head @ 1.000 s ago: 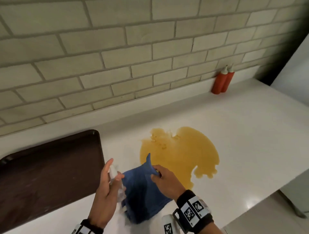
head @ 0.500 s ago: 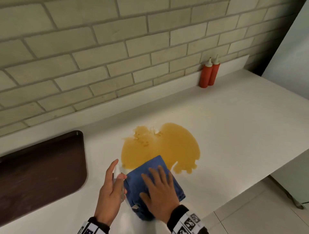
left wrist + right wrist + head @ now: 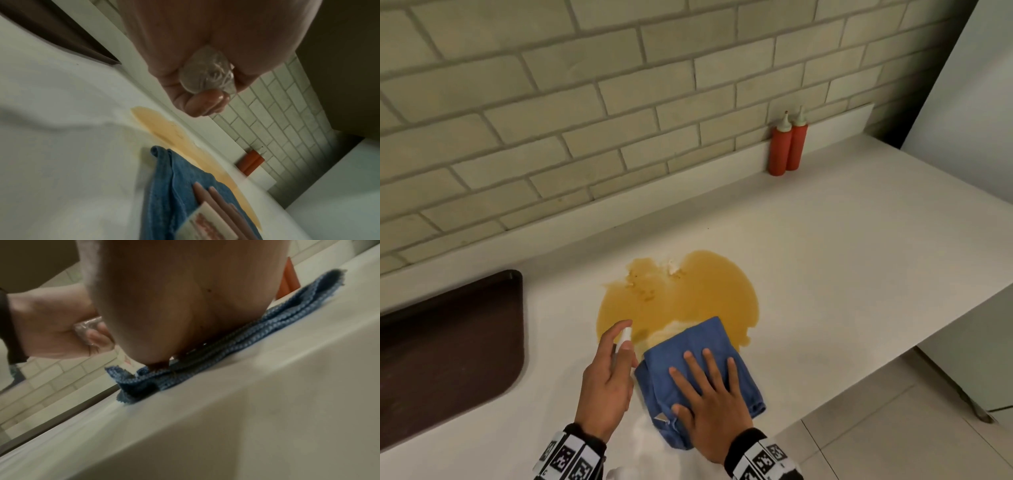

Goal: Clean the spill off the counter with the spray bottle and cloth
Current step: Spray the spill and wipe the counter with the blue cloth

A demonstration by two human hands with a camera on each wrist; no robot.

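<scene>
An amber spill (image 3: 678, 298) spreads over the white counter (image 3: 842, 257). A folded blue cloth (image 3: 688, 346) lies on the spill's near edge, and a wiped pale patch shows just beyond it. My right hand (image 3: 705, 394) lies flat on the cloth with straight, spread fingers. My left hand (image 3: 606, 380), just left of the cloth, grips a small clear spray bottle (image 3: 624, 339) whose white nozzle points toward the spill. The left wrist view shows the bottle's clear base (image 3: 207, 76) inside the curled fingers, and the cloth (image 3: 174, 181) below it. In the right wrist view my palm presses the cloth (image 3: 267, 331).
A dark brown tray (image 3: 448, 349) lies on the counter to the left. Two red squeeze bottles (image 3: 787, 144) stand against the brick wall at the back right. The counter's front edge runs just right of the cloth, with tiled floor (image 3: 893, 438) below.
My right hand went from pinching the lifted cloth to pressing it flat, then slid it forward into the spill's near edge. The left hand kept hold of the spray bottle.
</scene>
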